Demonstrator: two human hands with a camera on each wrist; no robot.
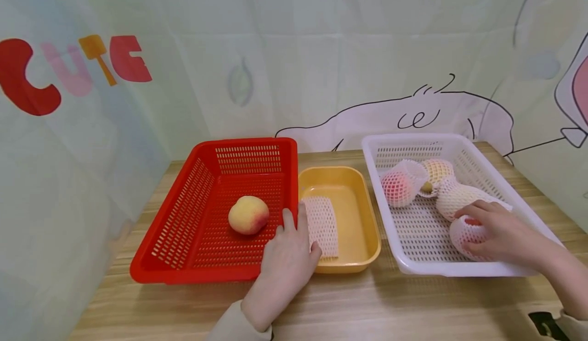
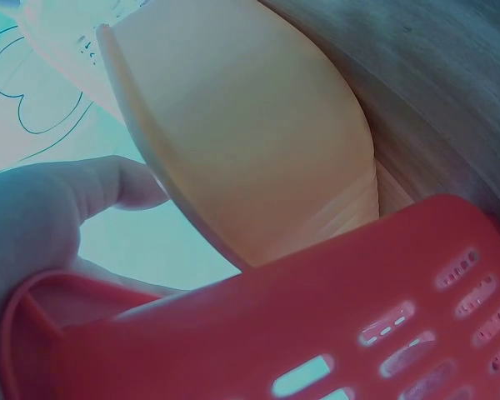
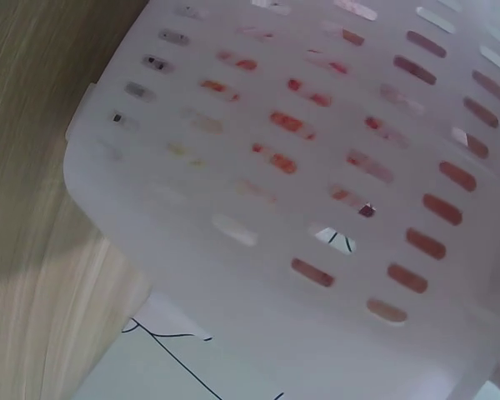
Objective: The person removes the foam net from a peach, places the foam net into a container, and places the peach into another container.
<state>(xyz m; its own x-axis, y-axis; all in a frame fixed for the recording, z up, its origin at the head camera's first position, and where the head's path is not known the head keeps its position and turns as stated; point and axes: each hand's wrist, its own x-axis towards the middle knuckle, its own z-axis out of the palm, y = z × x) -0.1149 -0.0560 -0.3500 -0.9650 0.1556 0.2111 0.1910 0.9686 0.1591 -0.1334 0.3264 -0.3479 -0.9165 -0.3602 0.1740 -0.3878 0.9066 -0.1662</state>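
My left hand (image 1: 288, 257) rests over the right rim of the red basket (image 1: 156, 223), its fingers fairly straight and its thumb beside the yellow tray (image 1: 358, 228). A bare peach (image 1: 248, 215) lies in the red basket. Inside the white basket (image 1: 401, 262), my right hand (image 1: 505, 231) grips a reddish fruit in a white foam net (image 1: 464, 239) near the front right. The right wrist view shows the white basket's wall (image 3: 192, 250), with the hand mostly hidden. A flat, empty foam net (image 1: 323, 226) lies in the yellow tray.
More netted fruits sit in the white basket: a pink one (image 1: 397, 188) at left, a yellowish one (image 1: 436, 171) behind, and a pale one (image 1: 457, 198) beside the held fruit. All containers stand on a wooden table (image 1: 367, 305) before a printed curtain (image 1: 321, 75).
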